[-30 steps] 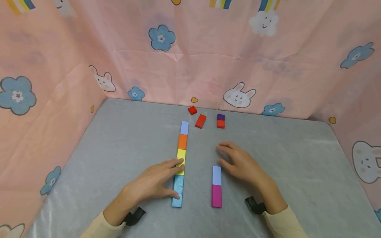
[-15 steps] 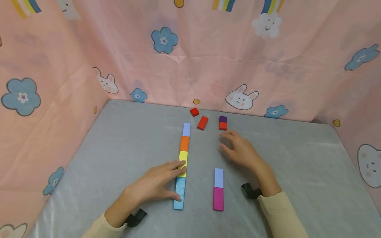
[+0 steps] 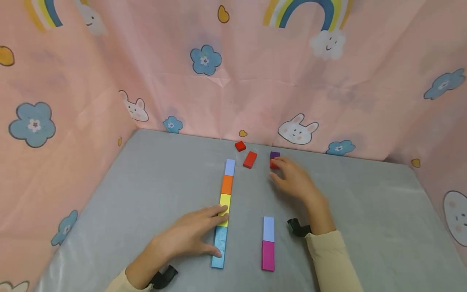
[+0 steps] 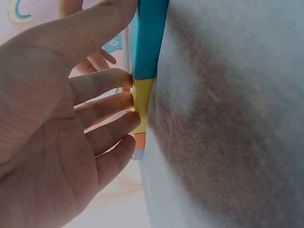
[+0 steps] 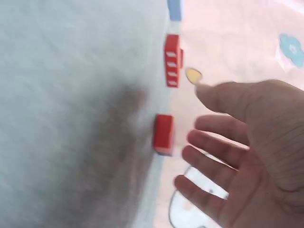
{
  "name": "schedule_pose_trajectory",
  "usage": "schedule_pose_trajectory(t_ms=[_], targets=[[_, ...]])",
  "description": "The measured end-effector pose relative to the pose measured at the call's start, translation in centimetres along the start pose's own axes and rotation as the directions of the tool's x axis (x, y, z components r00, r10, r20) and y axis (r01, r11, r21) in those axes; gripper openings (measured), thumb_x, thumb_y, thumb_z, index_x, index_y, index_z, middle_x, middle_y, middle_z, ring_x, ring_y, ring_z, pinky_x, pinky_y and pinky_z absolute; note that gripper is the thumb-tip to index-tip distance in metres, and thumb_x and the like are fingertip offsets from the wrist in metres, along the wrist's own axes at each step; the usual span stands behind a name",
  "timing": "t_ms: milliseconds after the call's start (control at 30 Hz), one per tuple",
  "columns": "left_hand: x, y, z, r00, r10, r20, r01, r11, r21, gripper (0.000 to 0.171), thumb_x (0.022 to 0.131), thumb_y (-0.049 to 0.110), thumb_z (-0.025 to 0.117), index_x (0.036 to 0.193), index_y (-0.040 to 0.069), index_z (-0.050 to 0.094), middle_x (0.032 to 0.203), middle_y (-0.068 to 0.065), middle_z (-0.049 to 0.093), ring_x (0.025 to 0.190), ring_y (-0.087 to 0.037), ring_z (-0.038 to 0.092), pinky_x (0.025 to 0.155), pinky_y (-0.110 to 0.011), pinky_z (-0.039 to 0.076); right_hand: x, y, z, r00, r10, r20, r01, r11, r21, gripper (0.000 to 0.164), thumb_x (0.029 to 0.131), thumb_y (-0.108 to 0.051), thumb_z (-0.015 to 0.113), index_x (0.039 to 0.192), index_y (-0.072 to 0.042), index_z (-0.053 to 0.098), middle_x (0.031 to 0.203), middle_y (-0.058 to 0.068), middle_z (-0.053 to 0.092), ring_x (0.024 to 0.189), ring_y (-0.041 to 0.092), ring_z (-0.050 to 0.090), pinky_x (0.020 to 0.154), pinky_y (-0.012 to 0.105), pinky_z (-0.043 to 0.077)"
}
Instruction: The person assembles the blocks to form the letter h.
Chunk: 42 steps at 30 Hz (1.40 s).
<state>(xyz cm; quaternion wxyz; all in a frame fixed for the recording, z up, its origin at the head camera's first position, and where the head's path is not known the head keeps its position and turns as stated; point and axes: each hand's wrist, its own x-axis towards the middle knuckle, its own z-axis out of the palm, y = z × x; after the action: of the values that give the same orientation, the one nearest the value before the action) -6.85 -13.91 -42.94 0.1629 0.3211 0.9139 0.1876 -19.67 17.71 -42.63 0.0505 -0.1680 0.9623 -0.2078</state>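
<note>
A straight row of flat blocks runs away from me: light blue (image 3: 220,237), yellow (image 3: 225,198), orange (image 3: 226,185) and lavender (image 3: 230,167). My left hand (image 3: 191,231) rests along its left side, fingertips on the yellow part and thumb on the light blue. At the back, a red block (image 3: 272,164) stands against a purple block (image 3: 275,154). Over the red block reaches my right hand (image 3: 297,182), fingers loosely bent and partly covering it. In the right wrist view a gap shows between those fingers and the red block (image 5: 164,133).
A shorter row, a pale blue block (image 3: 268,229) joined end to end with a magenta block (image 3: 268,256), lies right of the long row. Two more red pieces, a longer block (image 3: 249,159) and a small block (image 3: 240,146), lie near the pink patterned curtain (image 3: 251,101).
My right hand has moved away from me, from beside the pale blue block to the red and purple blocks. The left hand stays on the long row. The head view has tilted slightly upward.
</note>
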Motion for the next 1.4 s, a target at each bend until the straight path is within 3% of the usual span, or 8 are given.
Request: schedule_pose_trajectory(t_ms=[300, 567, 800, 1133, 1400], targets=[[-0.04, 0.24, 0.02, 1.0, -0.013, -0.009, 0.013, 1.0, -0.009, 0.091, 0.08, 0.047, 0.091, 0.155, 0.011, 0.055, 0.168, -0.007, 0.045, 0.153, -0.031, 0.047, 0.118, -0.052, 0.049, 0.02, 0.34, 1.18, 0.999, 0.029, 0.022, -0.028, 0.999, -0.033, 0.054, 0.104, -0.021, 0.065, 0.152, 0.001, 0.054, 0.163, 0.021, 0.049, 0.152, 0.043, 0.046, 0.125, 0.061, 0.039], [0.19, 0.44, 0.04, 1.0, -0.027, 0.003, 0.027, 0.999, -0.038, 0.091, 0.08, 0.048, 0.091, 0.156, 0.013, 0.054, 0.168, -0.006, 0.045, 0.154, -0.032, 0.047, 0.119, -0.054, 0.049, -0.14, 0.53, 0.6, 0.999, 0.032, 0.02, -0.031, 0.999, -0.031, 0.048, 0.104, -0.022, 0.066, 0.147, -0.001, 0.06, 0.148, 0.024, 0.061, 0.138, 0.043, 0.057, 0.118, 0.061, 0.047], [0.19, 0.28, 0.07, 1.0, -0.005, -0.007, 0.004, 1.0, -0.024, 0.09, 0.08, 0.047, 0.091, 0.155, 0.012, 0.055, 0.168, -0.006, 0.045, 0.154, -0.031, 0.046, 0.12, -0.052, 0.048, -0.12, 0.56, 0.73, 0.999, 0.012, 0.041, -0.01, 0.998, -0.055, 0.052, 0.103, -0.02, 0.065, 0.15, 0.002, 0.056, 0.158, 0.023, 0.053, 0.149, 0.044, 0.048, 0.125, 0.061, 0.038], [0.26, 0.38, 0.24, 1.0, -0.009, -0.003, 0.009, 1.0, -0.025, 0.091, 0.08, 0.048, 0.091, 0.155, 0.012, 0.055, 0.168, -0.005, 0.045, 0.155, -0.029, 0.045, 0.121, -0.05, 0.047, -0.66, 0.42, 0.6, 1.0, 0.019, 0.002, -0.019, 0.997, -0.075, 0.038, 0.099, -0.013, 0.073, 0.134, 0.002, 0.069, 0.132, 0.025, 0.067, 0.123, 0.042, 0.063, 0.108, 0.06, 0.054], [0.24, 0.38, 0.12, 1.0, -0.018, 0.005, 0.018, 0.999, -0.029, 0.091, 0.08, 0.046, 0.091, 0.155, 0.012, 0.054, 0.169, -0.006, 0.044, 0.156, -0.03, 0.044, 0.121, -0.052, 0.047, -0.79, 0.46, 0.47, 1.0, 0.014, 0.001, -0.014, 0.995, -0.094, 0.037, 0.097, -0.014, 0.076, 0.132, -0.002, 0.072, 0.117, 0.019, 0.069, 0.101, 0.033, 0.064, 0.09, 0.053, 0.058]])
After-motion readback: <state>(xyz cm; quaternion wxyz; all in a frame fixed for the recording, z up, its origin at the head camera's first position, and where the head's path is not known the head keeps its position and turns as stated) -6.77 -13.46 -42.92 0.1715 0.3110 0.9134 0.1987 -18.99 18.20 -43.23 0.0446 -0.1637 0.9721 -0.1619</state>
